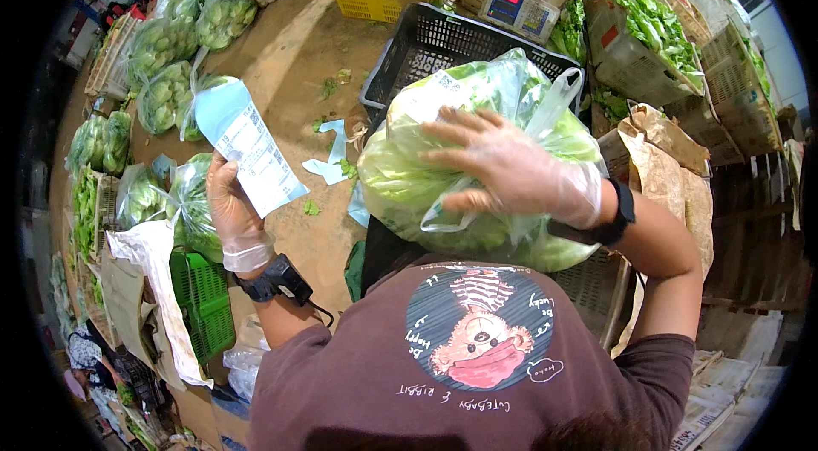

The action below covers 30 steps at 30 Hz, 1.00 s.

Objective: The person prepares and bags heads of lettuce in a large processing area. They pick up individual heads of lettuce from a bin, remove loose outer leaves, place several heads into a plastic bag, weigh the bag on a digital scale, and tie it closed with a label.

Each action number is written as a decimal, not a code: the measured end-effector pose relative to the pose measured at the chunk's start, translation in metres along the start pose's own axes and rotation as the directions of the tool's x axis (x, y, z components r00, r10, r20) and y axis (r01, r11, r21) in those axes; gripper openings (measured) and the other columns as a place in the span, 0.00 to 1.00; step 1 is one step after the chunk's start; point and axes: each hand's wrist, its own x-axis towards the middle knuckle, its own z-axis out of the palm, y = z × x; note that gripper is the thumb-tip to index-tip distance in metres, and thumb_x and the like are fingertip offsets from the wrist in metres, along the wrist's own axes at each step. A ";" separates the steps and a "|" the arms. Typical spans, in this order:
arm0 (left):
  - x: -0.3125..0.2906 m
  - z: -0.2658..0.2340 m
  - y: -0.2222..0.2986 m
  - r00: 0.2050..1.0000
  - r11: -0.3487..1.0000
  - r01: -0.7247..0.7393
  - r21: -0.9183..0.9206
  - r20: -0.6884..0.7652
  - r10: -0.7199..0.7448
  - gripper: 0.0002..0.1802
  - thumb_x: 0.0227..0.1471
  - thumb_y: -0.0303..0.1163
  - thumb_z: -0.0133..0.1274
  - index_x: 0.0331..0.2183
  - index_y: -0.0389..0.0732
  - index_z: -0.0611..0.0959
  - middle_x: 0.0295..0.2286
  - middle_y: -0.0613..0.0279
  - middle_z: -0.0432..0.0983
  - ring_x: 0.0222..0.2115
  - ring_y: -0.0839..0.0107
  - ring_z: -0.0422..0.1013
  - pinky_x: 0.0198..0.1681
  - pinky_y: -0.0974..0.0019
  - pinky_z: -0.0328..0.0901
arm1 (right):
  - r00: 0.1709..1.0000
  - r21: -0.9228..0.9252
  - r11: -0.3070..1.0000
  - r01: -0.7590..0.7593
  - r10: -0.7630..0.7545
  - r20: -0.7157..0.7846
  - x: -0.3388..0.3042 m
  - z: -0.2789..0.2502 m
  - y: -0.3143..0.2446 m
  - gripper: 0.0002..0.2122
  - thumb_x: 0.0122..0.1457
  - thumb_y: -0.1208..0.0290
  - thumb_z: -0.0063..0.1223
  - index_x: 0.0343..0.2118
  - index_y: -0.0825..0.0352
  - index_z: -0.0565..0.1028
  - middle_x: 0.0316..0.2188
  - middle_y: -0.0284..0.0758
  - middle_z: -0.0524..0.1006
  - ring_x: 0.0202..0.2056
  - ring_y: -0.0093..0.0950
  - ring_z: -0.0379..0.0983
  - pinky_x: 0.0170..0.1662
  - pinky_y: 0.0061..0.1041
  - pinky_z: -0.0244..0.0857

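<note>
My left hand (232, 208), in a clear glove, pinches a strip of white printed labels on pale blue backing (249, 147). My right hand (507, 163), also gloved, rests with fingers spread on a large clear plastic bag of leafy green vegetables (388, 174). The bag lies in front of my chest, and its twisted handles (558, 97) stick up at the right. Near its top left, a white label (433, 93) shows on the plastic beside my fingertips. What supports the bag from below is mostly hidden.
Behind the bag sits a black crate (423, 40), with a digital scale (518, 11) beyond it. Filled vegetable bags (226, 18) and a green basket (201, 306) stand at the left. Crates of lettuce (652, 16) line the right. Blue paper scraps (331, 163) litter the floor.
</note>
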 end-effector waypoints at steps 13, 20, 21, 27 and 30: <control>0.003 0.016 -0.024 0.989 0.988 0.123 -0.093 0.099 -0.114 0.26 0.43 0.23 0.40 0.48 0.31 0.65 0.41 0.52 0.70 0.38 0.65 0.71 0.42 0.63 0.69 | 0.844 -0.341 0.806 -0.484 0.533 0.061 0.021 -0.026 0.045 0.35 0.54 0.38 0.30 0.45 0.70 0.69 0.41 0.47 0.72 0.47 0.42 0.65 0.52 0.46 0.50; -0.003 -0.019 -0.024 0.993 0.997 0.070 -0.005 -0.099 -0.071 0.21 0.44 0.23 0.41 0.43 0.29 0.69 0.39 0.53 0.72 0.38 0.67 0.71 0.45 0.66 0.66 | 0.937 -0.341 0.875 -0.342 0.345 -0.055 -0.057 -0.023 -0.018 0.34 0.42 0.55 0.58 0.53 0.59 0.60 0.49 0.48 0.62 0.48 0.42 0.63 0.45 0.45 0.58; -0.002 -0.018 -0.025 0.992 0.998 0.066 0.003 -0.111 -0.065 0.21 0.44 0.23 0.41 0.43 0.29 0.69 0.39 0.53 0.72 0.38 0.67 0.71 0.45 0.66 0.66 | 0.922 -0.400 0.835 -0.377 0.379 -0.079 -0.067 -0.019 -0.013 0.33 0.41 0.59 0.59 0.53 0.59 0.61 0.46 0.46 0.66 0.45 0.39 0.66 0.42 0.41 0.62; 0.015 -0.005 -0.051 0.984 0.984 0.160 0.085 -0.092 -0.152 0.17 0.45 0.28 0.45 0.40 0.35 0.74 0.30 0.62 0.74 0.29 0.75 0.71 0.34 0.71 0.67 | 0.857 0.704 0.561 -0.436 0.498 0.134 -0.101 -0.023 0.009 0.30 0.39 0.75 0.59 0.51 0.65 0.64 0.43 0.41 0.72 0.42 0.27 0.70 0.44 0.24 0.63; 0.044 0.017 -0.081 0.964 0.945 0.259 0.200 -0.121 -0.239 0.15 0.47 0.28 0.45 0.39 0.35 0.75 0.27 0.66 0.74 0.23 0.80 0.69 0.26 0.77 0.64 | 0.932 0.596 0.746 -0.297 0.363 0.009 -0.072 -0.021 0.014 0.32 0.35 0.70 0.65 0.49 0.64 0.66 0.33 0.35 0.70 0.30 0.24 0.67 0.30 0.24 0.59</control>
